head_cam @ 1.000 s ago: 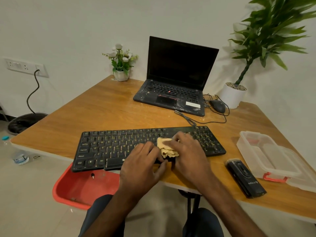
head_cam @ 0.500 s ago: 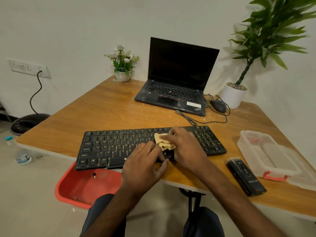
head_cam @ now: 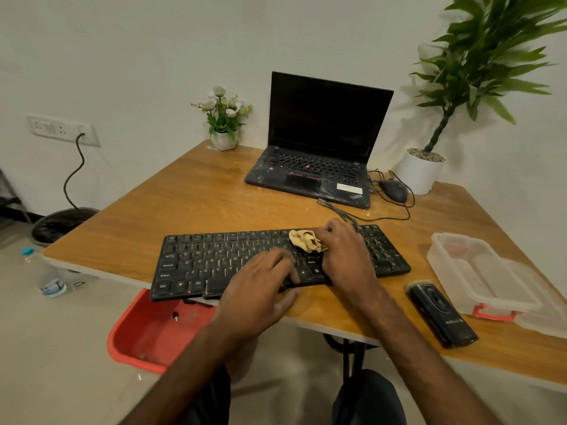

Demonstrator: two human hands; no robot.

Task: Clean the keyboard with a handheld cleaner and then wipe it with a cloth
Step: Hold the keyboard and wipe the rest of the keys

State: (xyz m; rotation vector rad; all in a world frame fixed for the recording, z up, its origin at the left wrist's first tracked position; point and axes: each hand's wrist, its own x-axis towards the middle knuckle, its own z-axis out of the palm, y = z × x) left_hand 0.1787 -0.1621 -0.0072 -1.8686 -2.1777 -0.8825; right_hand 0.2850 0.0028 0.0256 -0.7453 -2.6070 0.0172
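Note:
A black keyboard (head_cam: 214,262) lies across the front of the wooden table (head_cam: 190,207). My right hand (head_cam: 346,256) grips a crumpled tan cloth (head_cam: 306,240) and presses it on the keys near the keyboard's back edge, right of the middle. My left hand (head_cam: 260,289) rests on the keyboard's front edge near the space bar, fingers laid over the keys and thumb against the front. The black handheld cleaner (head_cam: 440,314) lies on the table to the right of the keyboard, apart from both hands.
An open black laptop (head_cam: 319,148) stands at the back, with a mouse (head_cam: 394,190) and cables beside it. A clear plastic box (head_cam: 484,280) sits at the right. Two potted plants (head_cam: 225,124) stand at the back. A red bin (head_cam: 153,329) sits below the table's front edge.
My right hand has slid the cloth away from me, from the keyboard's front rows to its back rows. My left hand has stayed on the front edge.

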